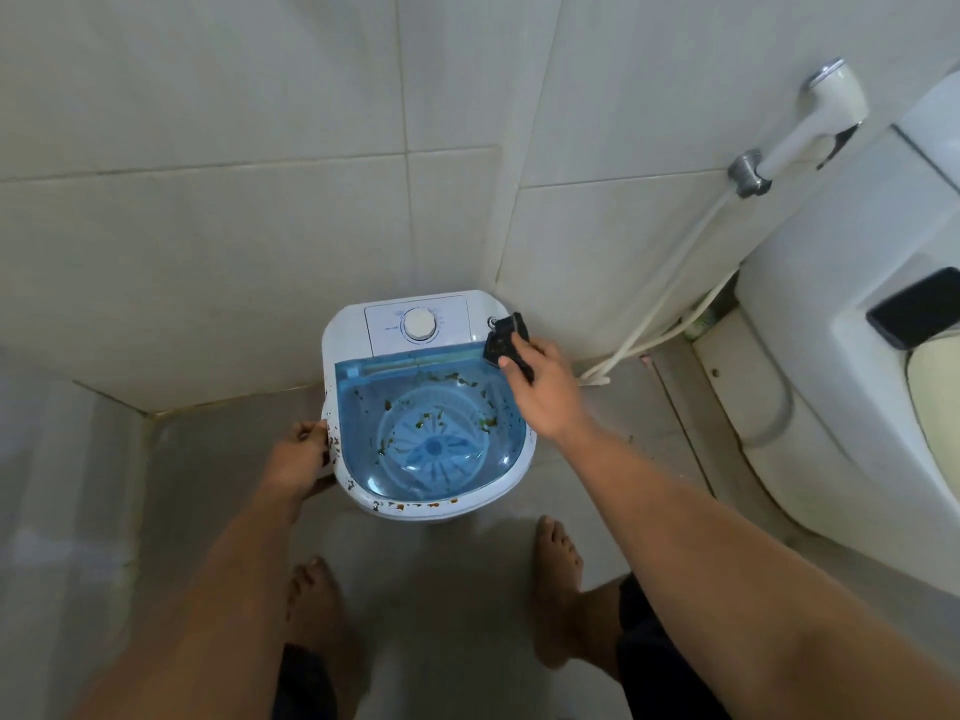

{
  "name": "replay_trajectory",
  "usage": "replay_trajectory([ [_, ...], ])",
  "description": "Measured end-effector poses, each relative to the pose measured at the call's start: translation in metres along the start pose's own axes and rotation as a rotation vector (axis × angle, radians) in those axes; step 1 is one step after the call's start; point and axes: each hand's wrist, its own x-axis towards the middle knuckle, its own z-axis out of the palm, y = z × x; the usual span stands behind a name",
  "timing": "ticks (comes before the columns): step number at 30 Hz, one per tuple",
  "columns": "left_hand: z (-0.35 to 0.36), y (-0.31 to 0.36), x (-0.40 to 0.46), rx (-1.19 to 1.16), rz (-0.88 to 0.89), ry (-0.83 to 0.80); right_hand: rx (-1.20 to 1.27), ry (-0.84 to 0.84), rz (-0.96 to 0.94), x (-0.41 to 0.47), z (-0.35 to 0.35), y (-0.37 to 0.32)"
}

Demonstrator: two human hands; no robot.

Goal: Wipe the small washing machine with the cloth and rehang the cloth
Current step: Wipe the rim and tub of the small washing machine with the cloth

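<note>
Tiled bathroom corner, small washing machine [428, 405] on the floor with a stained rim, left hand [301, 457] gripping its left edge, right hand [543, 389] fingers pinching dark cloth [506, 341] over the back-right corner; cloth looks soft, light, best bunched.

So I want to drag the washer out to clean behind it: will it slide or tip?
The washer looks small and plastic, so probably light. On smooth floor tile it should slide. The left hand steadying its side suggests it shifts easily.
</note>
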Motion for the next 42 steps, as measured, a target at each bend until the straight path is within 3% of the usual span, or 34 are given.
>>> replay_trajectory([
  [25, -0.004, 0.002, -0.003, -0.035, -0.012, -0.033, 0.252, 0.263, 0.141, -0.135, 0.035, 0.025],
  [32, -0.004, 0.004, -0.009, -0.052, -0.009, -0.054, 0.063, 0.241, 0.007, -0.171, 0.045, 0.021],
  [42, -0.01, 0.004, -0.008, -0.087, -0.022, -0.09, -0.536, 0.025, -0.465, -0.182, 0.052, 0.003],
])
